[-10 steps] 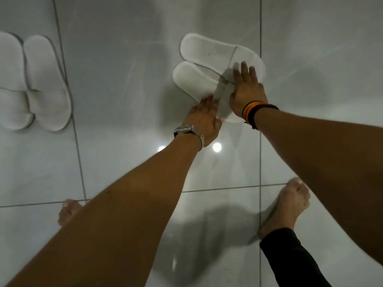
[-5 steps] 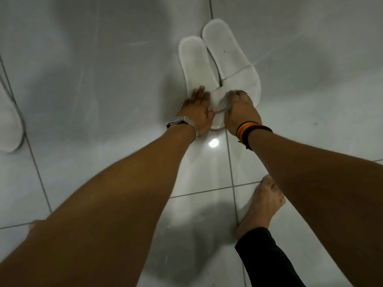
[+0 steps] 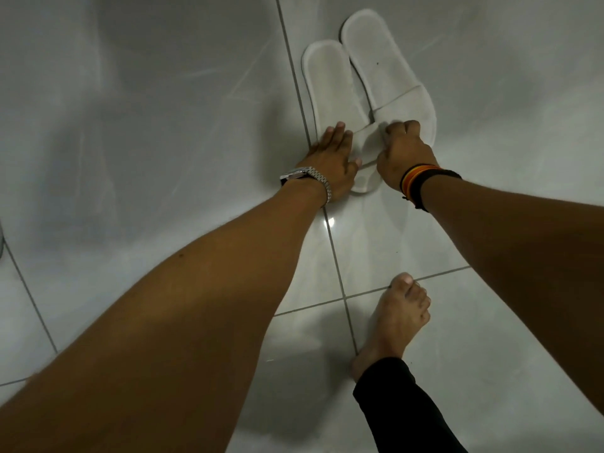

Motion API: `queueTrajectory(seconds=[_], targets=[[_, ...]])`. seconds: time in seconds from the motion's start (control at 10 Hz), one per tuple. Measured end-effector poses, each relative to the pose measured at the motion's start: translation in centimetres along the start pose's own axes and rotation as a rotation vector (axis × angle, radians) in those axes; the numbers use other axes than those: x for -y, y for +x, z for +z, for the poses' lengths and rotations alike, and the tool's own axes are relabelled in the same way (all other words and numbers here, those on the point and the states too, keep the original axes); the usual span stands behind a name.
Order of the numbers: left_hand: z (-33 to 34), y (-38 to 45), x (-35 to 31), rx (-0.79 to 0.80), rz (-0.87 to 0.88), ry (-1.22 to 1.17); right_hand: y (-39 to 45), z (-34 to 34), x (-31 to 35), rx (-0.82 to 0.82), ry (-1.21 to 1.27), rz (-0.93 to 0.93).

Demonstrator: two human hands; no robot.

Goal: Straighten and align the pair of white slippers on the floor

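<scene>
Two white slippers lie side by side on the grey tiled floor, heels away from me. The left slipper sits a little nearer than the right slipper, and their inner edges touch. My left hand, with a metal watch on the wrist, lies flat against the left slipper's outer edge near its toe, thumb on the strap. My right hand, with coloured bands on the wrist, has its fingers curled over the right slipper's strap. Both hands hide the toe ends.
My bare foot and black trouser leg stand on the tiles below the slippers. Grout lines cross the glossy floor. A sliver of something pale and rounded shows at the left edge.
The pair has turned from lying slantwise to pointing straight away, and the two slippers now sit closer together. My right fingers went from flat to curled. The second pair has slid out of view leftward.
</scene>
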State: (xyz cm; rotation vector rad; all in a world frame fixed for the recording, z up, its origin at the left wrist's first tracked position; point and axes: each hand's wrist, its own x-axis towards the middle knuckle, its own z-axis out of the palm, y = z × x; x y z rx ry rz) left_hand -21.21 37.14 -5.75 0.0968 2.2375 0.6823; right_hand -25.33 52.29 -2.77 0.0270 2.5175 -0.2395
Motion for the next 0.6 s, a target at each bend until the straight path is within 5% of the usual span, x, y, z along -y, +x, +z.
queueTrajectory(seconds=[0.4,0.6], targets=[[-3.1,1.0,2.7,-0.039,0.005,-0.006,1.8,-0.4,2.1,0.013,-0.003,-0.072],[-3.3,-2.1,4.5,-0.199,0.049,0.003,-1.0,1.0,3.3,-0.067,0.065,-0.001]])
